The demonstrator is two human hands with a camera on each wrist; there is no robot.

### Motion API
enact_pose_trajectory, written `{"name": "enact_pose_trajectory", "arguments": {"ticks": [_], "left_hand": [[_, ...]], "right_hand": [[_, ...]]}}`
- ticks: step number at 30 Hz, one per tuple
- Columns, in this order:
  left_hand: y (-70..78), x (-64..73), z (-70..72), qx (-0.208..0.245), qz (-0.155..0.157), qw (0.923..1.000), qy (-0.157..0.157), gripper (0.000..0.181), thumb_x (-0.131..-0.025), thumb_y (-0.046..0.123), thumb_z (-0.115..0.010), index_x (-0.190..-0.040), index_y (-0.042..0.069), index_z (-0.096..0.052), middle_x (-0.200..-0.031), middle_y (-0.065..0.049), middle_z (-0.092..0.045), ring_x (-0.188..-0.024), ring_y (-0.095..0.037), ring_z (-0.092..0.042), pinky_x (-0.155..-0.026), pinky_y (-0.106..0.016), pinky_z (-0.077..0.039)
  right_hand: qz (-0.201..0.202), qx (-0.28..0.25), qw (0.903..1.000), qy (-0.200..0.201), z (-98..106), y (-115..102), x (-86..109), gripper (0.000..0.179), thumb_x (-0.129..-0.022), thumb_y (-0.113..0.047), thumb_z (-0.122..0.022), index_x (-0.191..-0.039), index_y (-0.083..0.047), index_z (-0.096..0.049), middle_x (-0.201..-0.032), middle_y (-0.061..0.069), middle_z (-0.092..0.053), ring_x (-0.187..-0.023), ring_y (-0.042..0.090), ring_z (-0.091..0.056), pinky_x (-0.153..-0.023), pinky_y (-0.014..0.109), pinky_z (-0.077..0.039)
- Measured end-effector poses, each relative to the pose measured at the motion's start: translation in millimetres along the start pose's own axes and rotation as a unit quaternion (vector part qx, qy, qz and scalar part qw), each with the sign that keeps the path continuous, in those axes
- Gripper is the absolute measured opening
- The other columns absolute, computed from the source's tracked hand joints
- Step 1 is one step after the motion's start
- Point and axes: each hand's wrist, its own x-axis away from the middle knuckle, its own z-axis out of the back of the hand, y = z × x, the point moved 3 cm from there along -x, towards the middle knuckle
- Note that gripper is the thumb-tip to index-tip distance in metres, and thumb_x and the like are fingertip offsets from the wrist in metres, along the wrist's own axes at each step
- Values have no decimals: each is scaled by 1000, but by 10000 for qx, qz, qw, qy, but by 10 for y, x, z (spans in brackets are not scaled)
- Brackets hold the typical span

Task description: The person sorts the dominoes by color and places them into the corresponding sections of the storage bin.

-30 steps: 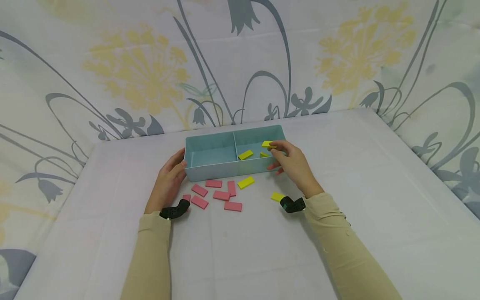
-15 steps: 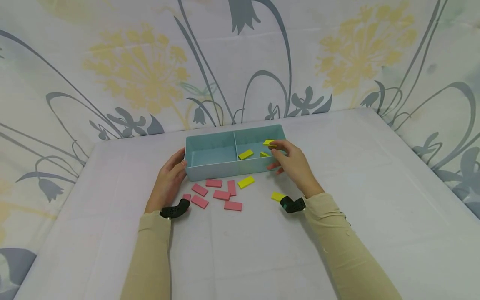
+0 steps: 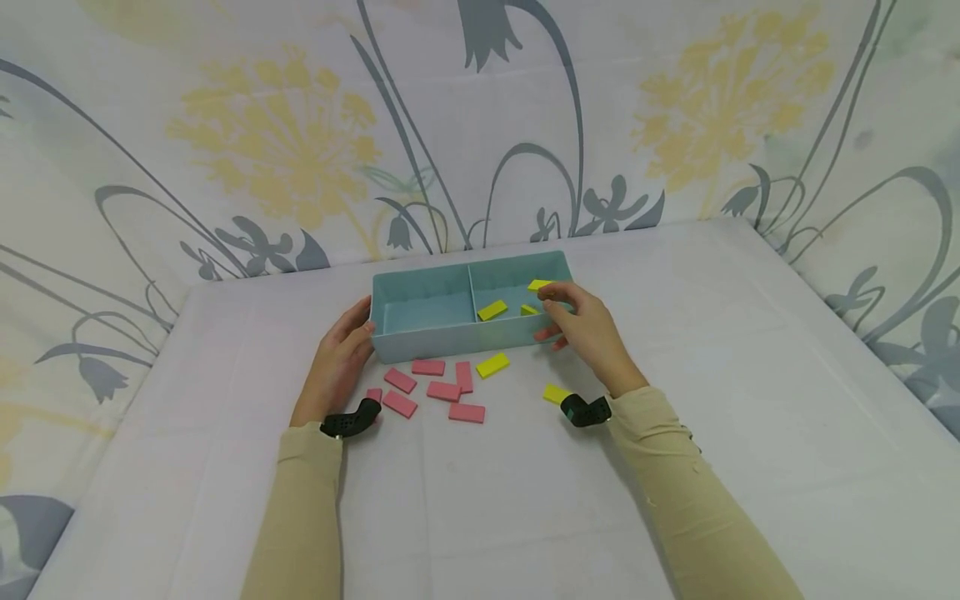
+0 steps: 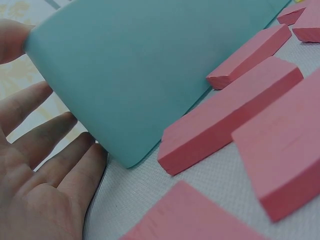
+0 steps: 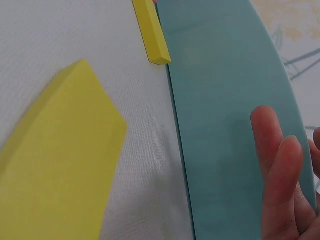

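A light blue two-compartment box stands on the table. My left hand rests at its left end; in the left wrist view the relaxed fingers touch the end wall, the thumb near the top corner. Over the right compartment, my right hand pinches a yellow block between thumb and fingertips. Its lower fingers are in front of the box's front wall in the right wrist view, where the pinched block is out of sight. Inside that compartment lie a yellow block and another yellow piece, partly hidden.
Several pink blocks lie scattered before the box's left half. One yellow block lies near the front wall, and another yellow block sits partly behind the right wrist camera. A patterned cloth hangs behind the table.
Both hands and the box stay nearly still. The yellow block in my right hand has shifted very slightly up and to the right.
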Motion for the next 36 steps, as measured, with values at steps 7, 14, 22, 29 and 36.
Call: {"name": "enact_pose_trajectory", "arguments": {"ticks": [7,14,22,29,36], "left_hand": [[69,72,-58,-194,96,9998,-25,52,-95,14,-43,-141,5,-22,-146,-10,-17,-132,-25,-20,-105,-36,-21],[81,69,-65,-191,75,9998,-40,54,-94,17,-46,-141,5,-23,-146,-10,-18,-132,-25,-20,-105,-37,-21],[-7,0,0,-105,-2,9999,-35,52,-94,13,-45,-140,5,-23,-145,-12,-19,-131,-26,-21,-105,-38,-21],[1,0,-14,-39,-57,10000,-61,50,-95,9,-42,-140,2,-22,-145,-13,-19,-131,-26,-21,-105,-40,-19],[8,3,-18,-101,-23,9999,-41,56,-93,16,-48,-141,4,-22,-146,-13,-18,-132,-26,-20,-105,-39,-20]], "right_hand": [[-59,-5,10000,-48,-18,-38,42,32,-93,-22,-47,-122,-11,-50,-127,8,-49,-75,27,-64,-58,33,-51],[-32,78,10000,17,-10,141,-63,32,-92,-26,-48,-122,-13,-51,-124,0,-50,-72,21,-65,-59,34,-51],[-8,23,10000,24,9,139,-68,34,-92,-29,-49,-120,-11,-52,-122,1,-51,-70,25,-64,-59,33,-51],[-11,-231,9997,-16,14,-34,32,27,-93,-19,-47,-117,-7,-54,-118,10,-54,-66,31,-60,-58,32,-51],[39,-256,9995,-163,24,-156,105,27,-94,-17,-46,-117,-5,-53,-116,16,-54,-69,33,-60,-60,31,-51]]}}
